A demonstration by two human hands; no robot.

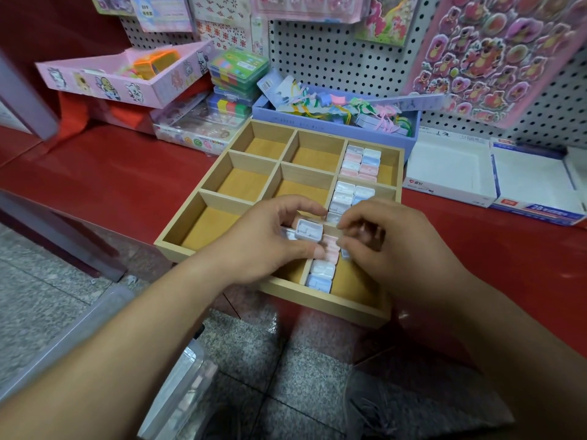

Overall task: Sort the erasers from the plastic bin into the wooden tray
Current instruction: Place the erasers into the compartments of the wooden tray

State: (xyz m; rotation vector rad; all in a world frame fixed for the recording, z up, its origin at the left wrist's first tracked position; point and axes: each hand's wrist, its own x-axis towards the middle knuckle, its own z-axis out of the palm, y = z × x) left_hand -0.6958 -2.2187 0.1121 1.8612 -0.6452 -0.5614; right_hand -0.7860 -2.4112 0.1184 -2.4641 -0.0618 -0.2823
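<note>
A wooden tray [197, 198] with nine compartments sits on a red shelf. Its right column holds rows of small white, pink and blue erasers [360, 165]. My left hand [270, 239] grips a few erasers, a pale one [308, 230] on top, over the near part of the tray. My right hand [390, 246] has curled fingers at the row of erasers [320, 276] in the near right compartment; whether it pinches one is hidden by blur. The clear plastic bin [187, 385] stands on the floor at the lower left, with several erasers inside.
A purple box [409, 141] of trinkets stands behind the tray. Pink box [127, 81] and stacked plastic cases [238, 74] sit at the back left. White cardboard boxes [476, 185] lie to the right. Pegboard with sticker sheets [495, 58] rises behind.
</note>
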